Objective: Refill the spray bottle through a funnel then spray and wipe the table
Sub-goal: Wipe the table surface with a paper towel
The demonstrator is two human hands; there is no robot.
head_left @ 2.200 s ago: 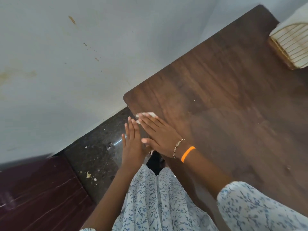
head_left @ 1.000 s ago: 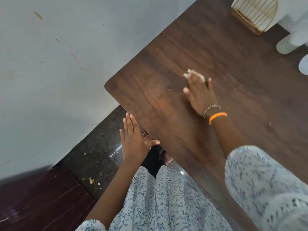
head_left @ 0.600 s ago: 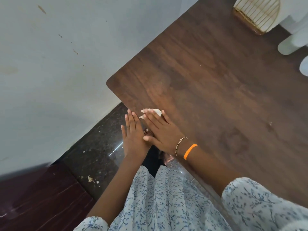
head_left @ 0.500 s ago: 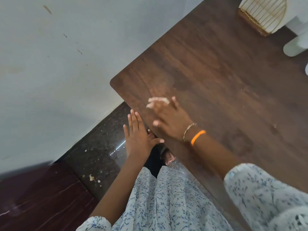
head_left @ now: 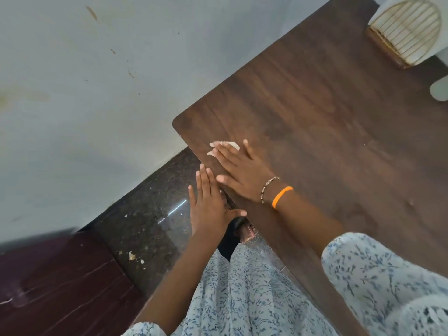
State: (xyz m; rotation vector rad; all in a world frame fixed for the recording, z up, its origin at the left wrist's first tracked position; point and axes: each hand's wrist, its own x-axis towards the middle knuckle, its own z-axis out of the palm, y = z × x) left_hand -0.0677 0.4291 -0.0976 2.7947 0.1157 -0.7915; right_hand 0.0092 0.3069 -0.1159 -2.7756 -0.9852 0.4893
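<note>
A dark brown wooden table (head_left: 327, 122) fills the right of the head view. My right hand (head_left: 242, 169) lies flat on it near its left corner, fingers spread, pressing a small white wipe (head_left: 224, 145) against the wood; only the wipe's far edge shows past the fingertips. My left hand (head_left: 208, 204) hovers flat and empty just off the table's near edge, fingers together, beside the right hand. No spray bottle or funnel is in view.
A white ribbed wire-and-wood object (head_left: 407, 32) stands at the table's far right, with a white rounded item (head_left: 440, 89) at the frame edge. A pale wall (head_left: 84, 81) runs on the left. Dark speckled floor (head_left: 145, 226) lies below the table corner.
My right hand has swept the wipe back and forth: out to the table's middle, back to the near corner, and now it sits slightly further in from the edge. The left hand stayed.
</note>
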